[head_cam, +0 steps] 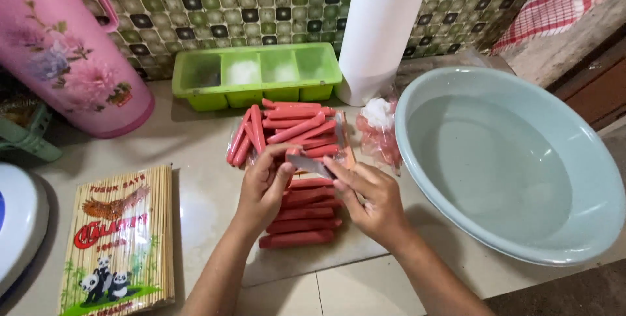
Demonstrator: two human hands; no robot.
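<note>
Green and dark mosaic tiles back a pale worktop (195,198), and I'm standing right over it. Biggest thing here is the pale blue basin (521,238) on my right, sitting on the worktop's edge. Top left, a pink flowered thermos jug (72,55) leans in, and a white paper roll (381,29) stands against the tiles. Between them lies a green ice tray (257,75) with four compartments. Down at my left is a packet of bamboo skewers (117,244), flat on the worktop. Right in the middle, red sausages (297,127) are piled on an opened plastic wrapper, with more lined up in a row nearer to me. My left hand (264,189) is curled, fingers pinching one sausage (295,153) at its end. My right hand (368,198) is closed on a small knife blade (312,166), held against that sausage just above the row.
</note>
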